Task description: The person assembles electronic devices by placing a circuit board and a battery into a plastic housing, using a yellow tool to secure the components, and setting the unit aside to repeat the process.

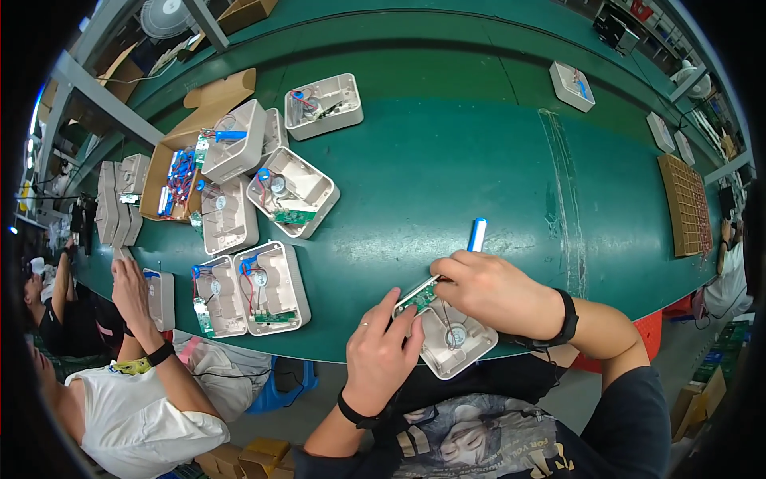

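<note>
Just in front of me, by the table's near edge, a white plastic housing (472, 345) lies open side up, with a round metallic speaker (456, 336) and thin wires inside. A green circuit board (420, 298) sits at its upper-left edge. My left hand (378, 357) has bent fingers gripping the board's left end, against the housing wall. Over the far edge of the housing, my right hand (499, 297) is closed in a pinch near the board's other end; what its fingertips hold is hidden. A blue cylindrical battery (477, 235) lies just beyond my right hand.
Several similar housings (294, 191) with boards and wires stand at the left, around a cardboard box (152, 185) of blue batteries. A co-worker's hand (132, 291) is at the far left. One housing (572, 86) and a brown grid tray (683, 206) are to the right.
</note>
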{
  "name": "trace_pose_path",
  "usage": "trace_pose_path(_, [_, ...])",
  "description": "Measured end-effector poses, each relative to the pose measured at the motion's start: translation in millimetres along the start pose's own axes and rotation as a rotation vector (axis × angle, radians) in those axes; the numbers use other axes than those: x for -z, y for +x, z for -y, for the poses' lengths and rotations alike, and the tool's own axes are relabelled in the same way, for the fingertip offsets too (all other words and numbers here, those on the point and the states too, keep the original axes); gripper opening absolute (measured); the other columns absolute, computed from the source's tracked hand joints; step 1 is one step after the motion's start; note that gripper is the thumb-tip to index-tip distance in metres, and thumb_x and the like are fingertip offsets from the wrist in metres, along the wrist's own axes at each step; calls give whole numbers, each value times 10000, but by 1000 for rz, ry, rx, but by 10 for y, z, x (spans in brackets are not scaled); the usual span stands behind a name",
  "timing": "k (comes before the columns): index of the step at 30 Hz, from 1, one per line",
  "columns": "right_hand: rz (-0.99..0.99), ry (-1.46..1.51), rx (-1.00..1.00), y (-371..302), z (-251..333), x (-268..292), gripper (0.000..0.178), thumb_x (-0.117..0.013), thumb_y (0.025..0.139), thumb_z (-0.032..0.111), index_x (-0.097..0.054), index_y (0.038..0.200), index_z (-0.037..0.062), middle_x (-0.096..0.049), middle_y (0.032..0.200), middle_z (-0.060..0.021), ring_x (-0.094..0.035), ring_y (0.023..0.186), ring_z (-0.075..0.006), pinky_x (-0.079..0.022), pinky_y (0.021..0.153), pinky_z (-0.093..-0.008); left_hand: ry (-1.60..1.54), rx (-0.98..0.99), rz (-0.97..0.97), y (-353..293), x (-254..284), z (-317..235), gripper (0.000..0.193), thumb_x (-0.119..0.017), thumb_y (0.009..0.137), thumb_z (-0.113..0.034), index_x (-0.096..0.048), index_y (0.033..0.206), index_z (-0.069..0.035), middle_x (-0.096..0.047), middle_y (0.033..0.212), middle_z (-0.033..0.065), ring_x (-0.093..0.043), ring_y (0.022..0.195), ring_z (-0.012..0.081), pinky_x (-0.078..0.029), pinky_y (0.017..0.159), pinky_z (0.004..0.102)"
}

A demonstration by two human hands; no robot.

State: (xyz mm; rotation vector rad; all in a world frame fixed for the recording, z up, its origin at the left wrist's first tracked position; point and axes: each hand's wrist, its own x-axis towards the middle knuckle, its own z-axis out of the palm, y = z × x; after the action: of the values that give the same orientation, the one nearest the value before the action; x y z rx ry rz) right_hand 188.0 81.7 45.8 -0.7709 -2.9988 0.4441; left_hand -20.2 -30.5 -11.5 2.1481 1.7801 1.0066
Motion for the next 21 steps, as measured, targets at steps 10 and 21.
trace_pose_path(10, [-53,70,12,-26,-115,-65,157,-702,834,56,-716,981,2,-667,1160,-113,-689,1051,-281,-605,915,-387,-23,3,47,56,-65,-10,181,-829,865,-99,-797,1033,-42,-730,1202,182,-743,969,364,-622,828,434])
trace_pose_path(21, [-161,56,18,-176,-109,-48,171,-736,849,62,-750,1015,23,-681,1236,-110,-696,1085,-298,-595,931,-398,-126,7,87,109,21,-61,151,-804,865,-55,-804,1016,-46,-740,1143,133,-694,923,339,-579,806,429])
